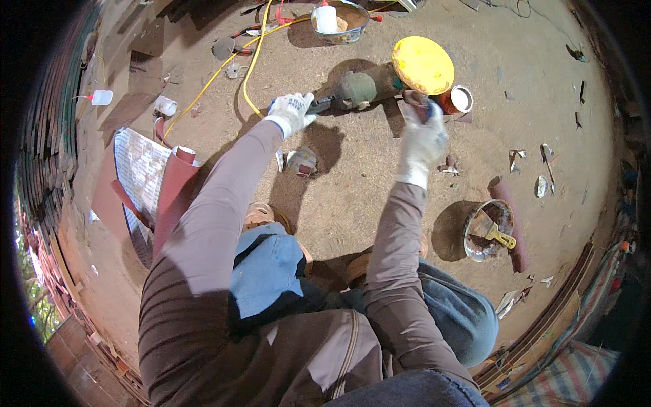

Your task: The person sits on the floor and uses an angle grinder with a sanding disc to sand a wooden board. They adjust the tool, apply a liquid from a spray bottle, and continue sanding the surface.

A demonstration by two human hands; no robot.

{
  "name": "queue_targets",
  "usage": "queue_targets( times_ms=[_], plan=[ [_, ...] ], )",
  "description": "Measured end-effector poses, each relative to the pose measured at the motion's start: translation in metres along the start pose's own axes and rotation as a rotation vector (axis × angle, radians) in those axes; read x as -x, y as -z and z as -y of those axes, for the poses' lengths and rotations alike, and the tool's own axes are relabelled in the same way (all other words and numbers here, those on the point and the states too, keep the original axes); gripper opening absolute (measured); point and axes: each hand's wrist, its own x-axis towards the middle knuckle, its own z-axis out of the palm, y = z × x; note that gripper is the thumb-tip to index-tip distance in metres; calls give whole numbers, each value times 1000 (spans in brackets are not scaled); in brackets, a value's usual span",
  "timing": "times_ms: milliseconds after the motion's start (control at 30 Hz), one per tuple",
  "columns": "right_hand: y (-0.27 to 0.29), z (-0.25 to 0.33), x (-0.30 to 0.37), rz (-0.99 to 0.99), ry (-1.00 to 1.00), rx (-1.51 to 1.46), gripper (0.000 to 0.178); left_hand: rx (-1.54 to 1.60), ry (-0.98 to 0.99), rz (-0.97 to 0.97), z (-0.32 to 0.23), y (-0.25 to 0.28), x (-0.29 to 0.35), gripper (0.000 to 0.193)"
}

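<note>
My left hand (pixel 290 114), in a white work glove, is closed around the dark rear end of a power tool (pixel 355 91). The tool has a greenish, dusty body and lies across the ground ahead of me. At its right end a round yellow disc (pixel 424 65) faces up. Just below the disc is my gloved right hand (pixel 422 142), its fingers closed on a small dark brown piece (pixel 415 103) whose kind I cannot make out. A red can with a white top (pixel 461 100) stands close to the right of those fingers.
A bowl with a putty knife (pixel 500 237) sits at the right beside a brown-red roll (pixel 515 258). Sandpaper sheets (pixel 178 186) lie at left. A yellow cord (pixel 249 68) runs toward the far side, near a basin (pixel 341 32) holding a white bottle. Scraps litter the ground.
</note>
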Motion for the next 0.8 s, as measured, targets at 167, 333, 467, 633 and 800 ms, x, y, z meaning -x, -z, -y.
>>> queue_targets(
  times_ms=[167,333,467,633,800],
  plan=[
    [34,-33,-80,-67,66,131,36,356,83,61,-29,-16,13,46],
    [42,-18,-168,170,347,509,38,846,62,173,-28,-51,9,44],
    [92,-29,-204,400,553,719,42,1362,285,544,-59,-21,15,55],
    [120,8,-154,391,380,386,34,1526,268,513,-61,-27,15,38],
    [113,-26,-158,467,136,97,26,1825,75,737,-65,-32,-6,23]
  ],
)
